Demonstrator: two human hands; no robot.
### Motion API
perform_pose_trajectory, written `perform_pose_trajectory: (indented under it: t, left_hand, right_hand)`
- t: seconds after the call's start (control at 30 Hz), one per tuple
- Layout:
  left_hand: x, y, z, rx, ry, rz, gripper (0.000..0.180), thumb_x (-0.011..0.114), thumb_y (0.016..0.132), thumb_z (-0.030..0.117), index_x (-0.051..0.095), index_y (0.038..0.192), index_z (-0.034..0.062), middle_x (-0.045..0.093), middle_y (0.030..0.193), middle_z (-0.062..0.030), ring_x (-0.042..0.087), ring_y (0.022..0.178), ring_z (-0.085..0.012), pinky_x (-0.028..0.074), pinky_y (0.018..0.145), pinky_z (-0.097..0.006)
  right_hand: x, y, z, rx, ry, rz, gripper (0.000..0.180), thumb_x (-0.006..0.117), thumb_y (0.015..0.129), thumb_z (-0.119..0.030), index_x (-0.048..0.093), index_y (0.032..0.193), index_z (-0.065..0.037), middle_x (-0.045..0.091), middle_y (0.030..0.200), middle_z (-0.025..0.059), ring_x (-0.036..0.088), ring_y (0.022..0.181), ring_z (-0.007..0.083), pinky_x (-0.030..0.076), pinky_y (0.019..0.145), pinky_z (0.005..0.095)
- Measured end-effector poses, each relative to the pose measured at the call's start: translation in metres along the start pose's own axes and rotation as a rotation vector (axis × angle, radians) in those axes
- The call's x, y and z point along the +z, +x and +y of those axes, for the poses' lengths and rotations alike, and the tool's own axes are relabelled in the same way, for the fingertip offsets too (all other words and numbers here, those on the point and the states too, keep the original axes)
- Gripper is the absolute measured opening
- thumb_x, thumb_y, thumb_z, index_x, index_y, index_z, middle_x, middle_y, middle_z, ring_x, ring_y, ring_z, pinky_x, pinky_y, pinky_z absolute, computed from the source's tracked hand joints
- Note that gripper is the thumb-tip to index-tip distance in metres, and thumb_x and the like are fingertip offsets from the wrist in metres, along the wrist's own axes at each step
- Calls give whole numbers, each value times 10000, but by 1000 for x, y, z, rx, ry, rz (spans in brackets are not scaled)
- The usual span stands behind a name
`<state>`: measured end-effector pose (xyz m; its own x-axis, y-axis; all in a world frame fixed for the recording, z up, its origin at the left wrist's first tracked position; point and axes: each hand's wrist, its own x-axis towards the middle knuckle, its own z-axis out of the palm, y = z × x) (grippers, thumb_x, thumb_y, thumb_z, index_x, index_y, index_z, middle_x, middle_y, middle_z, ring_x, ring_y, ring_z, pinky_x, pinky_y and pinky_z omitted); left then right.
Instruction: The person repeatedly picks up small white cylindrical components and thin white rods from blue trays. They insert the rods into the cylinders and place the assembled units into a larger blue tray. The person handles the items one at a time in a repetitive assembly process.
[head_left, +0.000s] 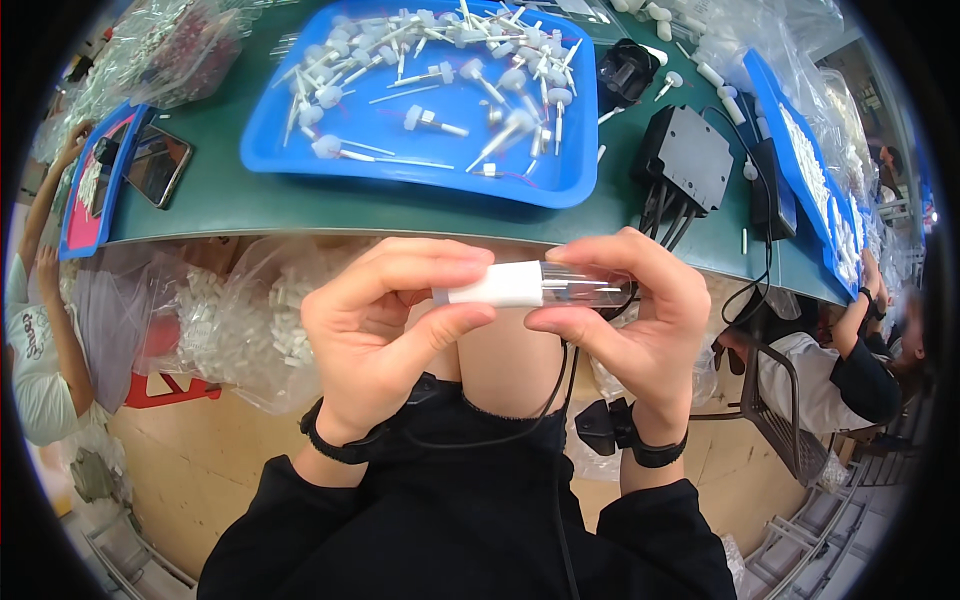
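Observation:
Both hands are raised in front of my knees, below the table's edge, holding one small part between them. My left hand (385,325) pinches a white plastic cap (497,286) with thumb and fingers. My right hand (630,320) grips the clear tube (585,287) that joins the cap on its right side. The cap and tube lie level, end to end. A black band sits on each wrist, and a thin black cable hangs down between the hands.
A blue tray (560,185) with several white-capped rods lies on the green table (230,195). Black boxes with cables (688,160), a phone (157,165), more blue trays (800,150) and clear bags of parts (240,320) are around. Other people sit at left (35,340) and right (850,370).

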<state>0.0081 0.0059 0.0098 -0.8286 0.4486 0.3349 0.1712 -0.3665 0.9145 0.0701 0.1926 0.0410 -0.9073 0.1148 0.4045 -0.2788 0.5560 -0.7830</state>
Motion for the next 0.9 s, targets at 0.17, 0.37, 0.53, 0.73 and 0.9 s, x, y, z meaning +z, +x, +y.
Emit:
perform_pose_trajectory:
  t: [0.17, 0.37, 0.53, 0.73, 0.9]
  left_hand:
    - [-3, -1, -3, -42, -1, 12, 217, 605, 759, -107, 604, 968, -50, 580, 1023, -166, 589, 900, -212, 499, 758, -292]
    - [-16, 13, -4, -112, -79, 29, 155, 487, 829, -44, 579, 954, -51, 538, 1025, -138, 544, 775, -151, 463, 629, -243]
    - [-3, 27, 9, -85, 155, -3, 168, 502, 789, -90, 643, 861, -33, 536, 1092, -120, 588, 744, -129, 489, 614, -234]
    - [7, 49, -5, 296, 614, 219, 210, 538, 765, -82, 668, 887, 30, 590, 999, -117, 620, 749, -175, 505, 642, -261]
    - [-6, 83, -30, 344, 1002, 149, 200, 606, 761, -1, 657, 938, 76, 605, 966, -103, 579, 881, -279, 479, 760, -331]
  right_hand:
    - [2, 0, 2, 11, -10, -12, 316, 800, 636, -152, 645, 881, -26, 636, 781, 63, 595, 632, 132, 457, 549, 219]
    - [0, 13, 8, -81, -283, -17, 254, 745, 693, -136, 589, 858, -23, 566, 764, 74, 568, 689, 205, 448, 567, 280]
    - [10, 26, 9, -87, -366, 26, 229, 665, 761, -129, 562, 924, -6, 553, 776, 81, 534, 692, 191, 435, 644, 282]
    - [18, 63, 28, -205, -598, 167, 256, 683, 742, -249, 564, 867, -59, 543, 799, 82, 558, 761, 254, 439, 628, 342]
    - [28, 80, 58, -300, -662, 115, 334, 727, 685, -271, 595, 918, -72, 561, 876, 81, 549, 836, 264, 429, 713, 356]
